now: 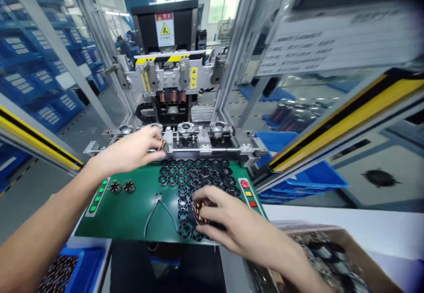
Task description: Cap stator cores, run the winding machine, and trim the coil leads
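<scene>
My left hand [141,148] is at the machine's row of fixtures, its thumb and fingers pinched on a copper-wound motor stator [162,144], mostly hidden by the fingers. Lower right, my right hand [228,218] grips another copper-wound stator [199,212] just above the black ring-shaped parts [188,169]. Those rings lie in close rows on the green work surface [132,220]. Two wound stators [129,186] rest on the left of that surface. Between my hands lies a pair of cutting pliers [159,199], handles toward me.
Metal fixtures [186,129] line the machine's front below its upper head [172,78]. Button panels [249,192] flank the green surface. A cardboard box [367,262] of parts stands at right, and a blue bin [86,266] of copper-wound parts at lower left. Yellow-black side posts [344,120] border the workspace.
</scene>
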Tool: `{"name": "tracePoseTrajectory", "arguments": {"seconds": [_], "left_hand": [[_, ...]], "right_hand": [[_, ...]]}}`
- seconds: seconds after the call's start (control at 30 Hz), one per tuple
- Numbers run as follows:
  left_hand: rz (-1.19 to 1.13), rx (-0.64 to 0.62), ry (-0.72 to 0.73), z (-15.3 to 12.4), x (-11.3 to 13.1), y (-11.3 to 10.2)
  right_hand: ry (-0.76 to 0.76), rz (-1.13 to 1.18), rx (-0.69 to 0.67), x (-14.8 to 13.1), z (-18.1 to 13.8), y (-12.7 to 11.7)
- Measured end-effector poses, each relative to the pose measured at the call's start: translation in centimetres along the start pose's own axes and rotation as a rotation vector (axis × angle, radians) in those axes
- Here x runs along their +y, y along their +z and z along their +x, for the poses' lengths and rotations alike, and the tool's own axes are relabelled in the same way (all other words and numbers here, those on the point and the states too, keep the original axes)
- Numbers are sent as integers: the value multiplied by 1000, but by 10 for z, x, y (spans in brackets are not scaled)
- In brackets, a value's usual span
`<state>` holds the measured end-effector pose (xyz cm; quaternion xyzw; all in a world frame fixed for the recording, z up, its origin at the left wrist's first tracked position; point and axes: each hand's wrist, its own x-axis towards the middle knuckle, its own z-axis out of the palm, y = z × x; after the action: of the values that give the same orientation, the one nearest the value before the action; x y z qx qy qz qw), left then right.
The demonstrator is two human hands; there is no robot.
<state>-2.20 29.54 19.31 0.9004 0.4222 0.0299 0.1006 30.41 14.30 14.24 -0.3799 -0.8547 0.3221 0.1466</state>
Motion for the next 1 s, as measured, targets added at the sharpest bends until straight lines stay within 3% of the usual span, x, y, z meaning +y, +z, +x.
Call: {"name": "tracePoseTrajectory", "arguments": {"seconds": [0.07,0.17,0.3,0.4,0.57,0.83,1.0], "left_hand": [[-169,-124,-156,-66,-13,30],[-164,-197,-380,-144,-27,81],[-79,-150,-651,-198,-37,137],[-72,-96,-751,-208,-42,164],[-133,-31,-694,-203,-61,181],[-143,-45,-656,-192,-98,184],[-159,-25,-652,-191,-110,185]], "right_hand": [[4,102,-2,-1,-8,46],[138,116,-43,-12,13,105],[209,73,-38,-30,81,161],[244,-3,-18,-34,140,191],[328,-125,-26,-29,209,223],[306,-177,-53,-29,256,236],[289,-196,-68,-40,274,243]]}}
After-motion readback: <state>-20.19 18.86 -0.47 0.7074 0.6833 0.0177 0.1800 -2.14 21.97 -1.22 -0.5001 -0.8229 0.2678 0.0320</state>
